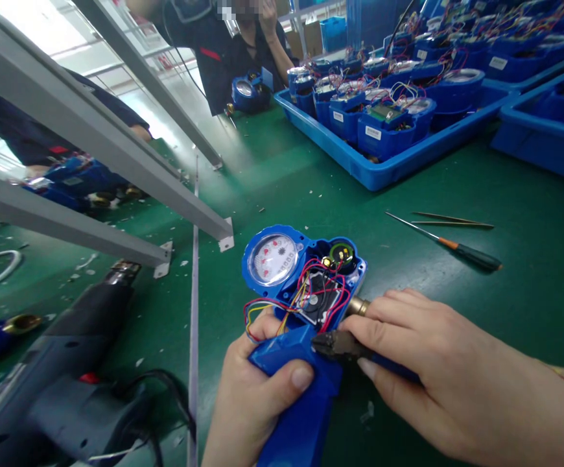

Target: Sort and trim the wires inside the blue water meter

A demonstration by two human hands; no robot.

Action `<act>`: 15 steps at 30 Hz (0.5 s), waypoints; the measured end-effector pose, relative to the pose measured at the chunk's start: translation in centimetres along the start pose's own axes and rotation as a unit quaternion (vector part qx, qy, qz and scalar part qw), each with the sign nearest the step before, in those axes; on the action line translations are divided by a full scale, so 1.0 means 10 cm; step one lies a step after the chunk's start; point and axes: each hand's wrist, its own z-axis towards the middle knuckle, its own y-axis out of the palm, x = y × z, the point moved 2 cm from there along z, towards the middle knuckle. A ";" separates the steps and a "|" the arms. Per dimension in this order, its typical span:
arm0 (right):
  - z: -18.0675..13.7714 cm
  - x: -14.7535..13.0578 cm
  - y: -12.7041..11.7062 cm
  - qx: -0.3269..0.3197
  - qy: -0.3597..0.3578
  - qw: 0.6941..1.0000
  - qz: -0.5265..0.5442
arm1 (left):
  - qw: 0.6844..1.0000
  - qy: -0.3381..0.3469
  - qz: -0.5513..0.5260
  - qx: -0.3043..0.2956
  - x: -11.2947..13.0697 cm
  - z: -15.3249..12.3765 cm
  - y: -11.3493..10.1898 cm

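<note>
Meter (pixel 301 279), 1 pc: left hand (pixel 257 395) fingers clamped on it, right hand (pixel 437 363) fingers clamped on 1 pliers (pixel 340 345).

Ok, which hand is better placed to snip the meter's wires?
Right, probably. The right hand holds the cutters with their tips at the wires, while the left hand grips the meter.

The pliers (pixel 347 347) are being covered along their handles by the right hand (pixel 437 363), so only the dark nose is showing, and whether it is biting a wire cannot be told. The cover (pixel 296 395) below the grip of the left hand (pixel 253 395) is being cut off by the bottom edge. The dial (pixel 273 259) above the grip is being rendered too small for reading. The heat gun (pixel 63 383), left of the grip, is being cropped.
</note>
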 end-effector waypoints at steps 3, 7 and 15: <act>0.00 0.01 -0.02 -0.001 0.010 1.000 0.013 | 0.999 -0.003 -0.032 0.009 0.01 -0.02 0.05; 0.03 -0.03 -0.11 0.053 0.004 0.998 0.027 | 0.997 -0.018 -0.072 0.032 0.03 -0.03 0.10; -0.14 0.25 0.33 0.176 -0.097 0.979 0.018 | 0.992 0.062 -0.072 0.085 -0.11 -0.13 0.48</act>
